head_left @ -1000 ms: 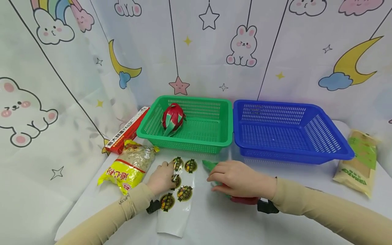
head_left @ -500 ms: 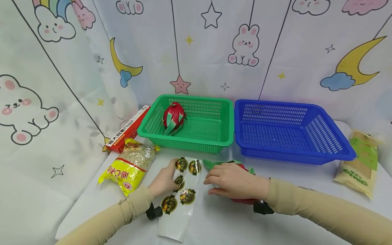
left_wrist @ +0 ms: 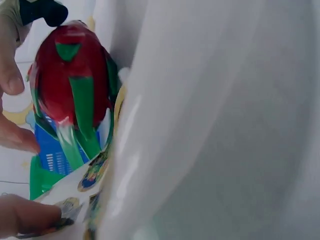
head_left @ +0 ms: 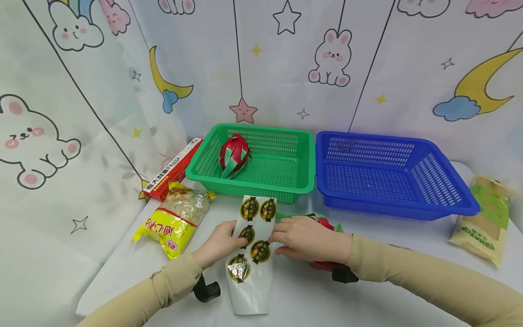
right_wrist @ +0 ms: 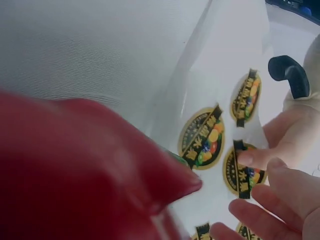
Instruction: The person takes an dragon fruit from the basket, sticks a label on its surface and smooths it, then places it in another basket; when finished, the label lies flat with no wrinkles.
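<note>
My left hand (head_left: 218, 243) pinches a white strip of round fruit stickers (head_left: 251, 293) by its left edge, thumb on the front. The strip's top end tilts up off the table. My right hand (head_left: 308, 238) is at the strip's right edge, its fingers loosely bent and apart in the right wrist view. A red dragon fruit (left_wrist: 55, 95) with green scales lies by the right hand, partly hidden under it in the head view. Its red skin (right_wrist: 90, 165) fills the lower left of the right wrist view.
A green basket (head_left: 249, 186) holds another dragon fruit (head_left: 234, 153); a blue basket (head_left: 392, 210) stands to its right. At the left lie a red pasta box (head_left: 173, 170) and a yellow pasta bag (head_left: 173, 220). A beige-green packet (head_left: 484, 218) lies far right.
My left hand has taken hold of the sticker strip, raised its top end and moved it right. The right hand has shifted slightly left, close to the strip; more of the dragon fruit shows.
</note>
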Action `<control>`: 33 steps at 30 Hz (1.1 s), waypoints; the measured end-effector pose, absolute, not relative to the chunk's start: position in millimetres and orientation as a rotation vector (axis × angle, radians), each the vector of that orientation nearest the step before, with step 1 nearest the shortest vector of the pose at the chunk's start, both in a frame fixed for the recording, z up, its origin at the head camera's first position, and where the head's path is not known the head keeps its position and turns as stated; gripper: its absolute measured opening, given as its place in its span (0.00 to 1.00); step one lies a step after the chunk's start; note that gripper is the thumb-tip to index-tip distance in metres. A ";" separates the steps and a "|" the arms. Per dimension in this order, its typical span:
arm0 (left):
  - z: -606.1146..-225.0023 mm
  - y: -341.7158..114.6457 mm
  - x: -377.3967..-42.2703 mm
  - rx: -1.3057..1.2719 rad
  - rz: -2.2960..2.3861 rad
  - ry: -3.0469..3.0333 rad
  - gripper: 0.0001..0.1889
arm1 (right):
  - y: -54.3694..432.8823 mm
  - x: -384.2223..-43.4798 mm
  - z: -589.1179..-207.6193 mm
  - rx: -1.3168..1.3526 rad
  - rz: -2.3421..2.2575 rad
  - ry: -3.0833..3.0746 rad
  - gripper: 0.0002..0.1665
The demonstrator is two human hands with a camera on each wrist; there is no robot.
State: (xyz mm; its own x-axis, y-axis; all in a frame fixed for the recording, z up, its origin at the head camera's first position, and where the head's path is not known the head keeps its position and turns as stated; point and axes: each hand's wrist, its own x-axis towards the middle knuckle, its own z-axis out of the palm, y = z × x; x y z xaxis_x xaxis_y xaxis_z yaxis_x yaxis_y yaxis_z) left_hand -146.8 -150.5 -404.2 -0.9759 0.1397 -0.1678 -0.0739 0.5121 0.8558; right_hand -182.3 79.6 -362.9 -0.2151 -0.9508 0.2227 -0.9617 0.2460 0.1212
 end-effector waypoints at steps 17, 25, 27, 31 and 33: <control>-389.4 -142.0 -131.2 0.170 1.824 2.165 0.21 | 73.4 -182.6 -359.7 1.755 0.079 -2.340 0.15; -383.5 -137.5 -131.3 0.117 1.911 2.045 0.23 | 73.7 -182.5 -357.0 1.728 0.102 -2.312 0.14; -382.7 -136.8 -131.8 0.095 1.940 2.006 0.24 | 73.8 -182.9 -356.2 1.721 0.118 -2.301 0.14; -380.5 -135.3 -132.7 0.048 1.996 1.947 0.24 | 74.4 -183.2 -353.6 1.700 0.160 -2.289 0.14; -379.4 -134.3 -133.1 0.035 2.027 1.924 0.25 | 74.6 -183.4 -352.0 1.687 0.176 -2.279 0.13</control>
